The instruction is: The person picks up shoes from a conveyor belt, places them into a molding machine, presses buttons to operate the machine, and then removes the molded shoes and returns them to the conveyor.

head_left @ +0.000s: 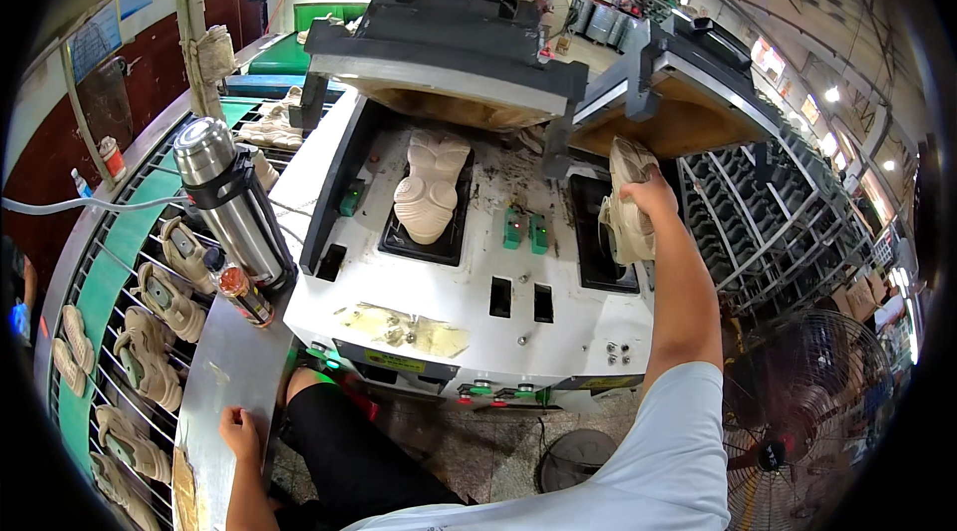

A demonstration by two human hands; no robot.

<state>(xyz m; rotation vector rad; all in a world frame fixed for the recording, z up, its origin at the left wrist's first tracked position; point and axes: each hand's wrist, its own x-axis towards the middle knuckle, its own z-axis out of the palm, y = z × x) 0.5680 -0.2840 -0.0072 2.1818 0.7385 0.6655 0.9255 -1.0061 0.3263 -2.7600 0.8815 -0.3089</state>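
Observation:
My right hand (653,194) grips a beige sneaker (628,222), held over the black recess (598,272) on the right side of a white two-station press (478,317). The raised right lid (688,97) hangs just above it. In the left recess (439,250) a beige shoe lies sole up (432,187), under the other raised lid (449,82). Far from the press openings, my left hand (239,434) rests on a metal ledge (221,371), its fingers curled in with nothing visible in them.
On the left, a roller conveyor with a green belt (115,272) carries several beige shoes (150,356). A steel thermos (234,202) and a jar (244,297) stand on the ledge. To the right are a rack (778,222) and a large fan (797,421).

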